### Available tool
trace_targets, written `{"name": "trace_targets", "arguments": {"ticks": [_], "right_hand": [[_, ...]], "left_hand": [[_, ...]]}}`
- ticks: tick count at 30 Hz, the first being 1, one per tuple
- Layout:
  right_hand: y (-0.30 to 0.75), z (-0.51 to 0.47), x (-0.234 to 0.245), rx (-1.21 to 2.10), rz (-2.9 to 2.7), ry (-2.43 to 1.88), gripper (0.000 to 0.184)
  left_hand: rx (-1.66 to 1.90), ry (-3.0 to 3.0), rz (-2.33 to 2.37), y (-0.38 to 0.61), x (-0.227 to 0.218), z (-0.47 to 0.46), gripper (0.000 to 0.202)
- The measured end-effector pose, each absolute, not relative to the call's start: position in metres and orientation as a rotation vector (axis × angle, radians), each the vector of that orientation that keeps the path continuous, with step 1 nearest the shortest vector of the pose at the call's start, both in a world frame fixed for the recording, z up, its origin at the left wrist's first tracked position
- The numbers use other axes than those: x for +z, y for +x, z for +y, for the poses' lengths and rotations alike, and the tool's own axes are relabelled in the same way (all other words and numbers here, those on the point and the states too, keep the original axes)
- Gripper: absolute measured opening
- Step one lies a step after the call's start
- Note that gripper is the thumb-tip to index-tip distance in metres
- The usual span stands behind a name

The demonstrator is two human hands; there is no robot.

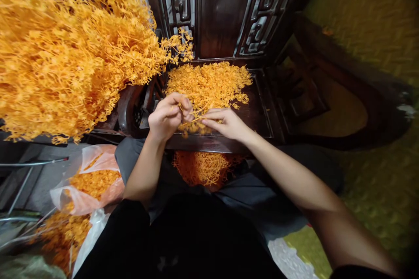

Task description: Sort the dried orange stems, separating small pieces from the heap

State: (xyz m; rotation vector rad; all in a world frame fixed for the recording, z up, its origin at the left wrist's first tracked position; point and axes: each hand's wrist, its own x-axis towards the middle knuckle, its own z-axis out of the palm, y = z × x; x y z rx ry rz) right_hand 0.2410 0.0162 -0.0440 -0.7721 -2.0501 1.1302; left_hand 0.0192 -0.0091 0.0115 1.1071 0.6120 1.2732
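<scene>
My left hand point(168, 114) is closed in a pinch on a thin orange plastic stem point(197, 118), its fingers slightly blurred. From the other side, the fingertips of my right hand point(225, 123) press together on the same orange piece. Both hands hover over the front edge of a dark wooden chair seat point(258, 113). Just behind them on the seat lies a pile of orange plastic flower pieces point(212, 79). A few blurred orange bits hang below my left fingers.
A big heap of orange flower sprays point(65, 56) stands at left. An open plastic bag point(81, 183) holds more pieces on the floor. Between my knees sits a container of orange stems point(206, 168). The carved chair back point(225, 13) rises behind the seat; an armrest point(131, 109) is at left.
</scene>
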Motion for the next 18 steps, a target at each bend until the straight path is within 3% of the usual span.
{"name": "trace_targets", "arguments": {"ticks": [3,6,11,18], "right_hand": [[0.248,0.02,-0.046,0.347,-1.995,-0.751,0.019],[0.26,0.021,-0.051,-0.057,-1.983,-0.713,0.015],[0.273,0.023,-0.06,-0.267,-2.081,-0.611,0.02],[0.271,0.03,-0.069,-0.373,-2.111,-0.404,0.014]], "left_hand": [[0.918,1.253,0.545,0.017,0.011,-0.016,0.036],[0.718,1.204,0.608,0.024,0.001,-0.015,0.044],[0.668,1.395,0.92,0.044,-0.027,-0.003,0.036],[0.942,1.982,1.195,0.051,-0.041,0.004,0.033]]}}
